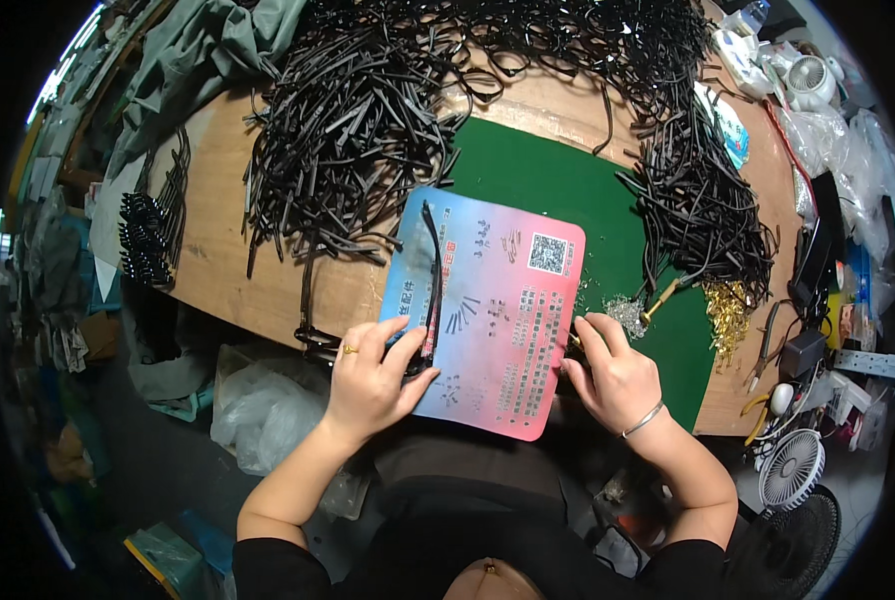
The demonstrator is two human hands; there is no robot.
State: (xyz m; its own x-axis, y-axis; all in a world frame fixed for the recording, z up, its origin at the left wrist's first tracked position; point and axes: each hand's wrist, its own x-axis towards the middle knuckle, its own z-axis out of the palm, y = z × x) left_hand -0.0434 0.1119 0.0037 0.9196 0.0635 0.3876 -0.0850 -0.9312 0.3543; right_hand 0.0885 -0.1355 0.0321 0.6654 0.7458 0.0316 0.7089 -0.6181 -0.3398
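Observation:
My left hand [373, 375] is closed on a black eyeglass frame, its fingers and thumb at the frame's lower end. One long dark temple [435, 262] of it points away from me over a blue and pink printed mat [488, 330]. My right hand [616, 375] rests at the mat's right edge, thumb and fingers drawn together. A small gold-coloured bit shows at its fingertips, too small to name. Just beyond that hand lies a heap of tiny silvery parts [625, 316], with a brass-coloured rod-like tool [660, 300] beside it.
Large piles of black temples lie on the left [343, 150] and right [703, 200], with black eyeglass frames [513, 65] at the back. A green mat [538, 165] covers the middle of the wooden table [213, 250]. Gold-coloured parts [728, 318] and pliers [765, 345] lie at right.

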